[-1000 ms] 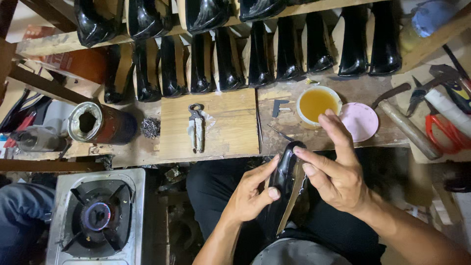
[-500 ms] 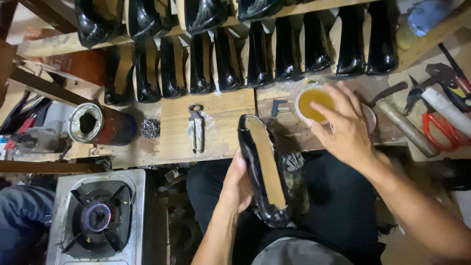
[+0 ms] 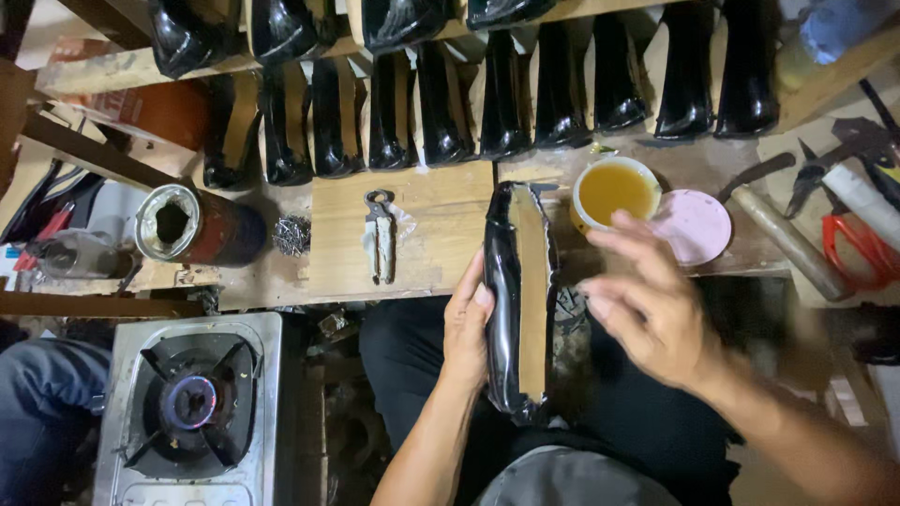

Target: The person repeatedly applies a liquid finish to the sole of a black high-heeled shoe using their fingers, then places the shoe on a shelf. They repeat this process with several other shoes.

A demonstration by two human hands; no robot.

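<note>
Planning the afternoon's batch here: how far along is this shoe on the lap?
Looks done: the black upper is already pulled over the last, its tan bottom facing up. In hand: the left hand steadies it, while the right hand hovers just below the open pot of amber glue. Left: no outsole is on, and the bottom looks dry, though I cannot be sure.

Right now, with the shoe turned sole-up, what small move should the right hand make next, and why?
Probably bring the right hand across to the bare tan sole of the black shoe. The left hand holds the shoe sole-up, and the right hand hovers between it and the open cup of amber liquid, holding nothing that can be made out.
</note>
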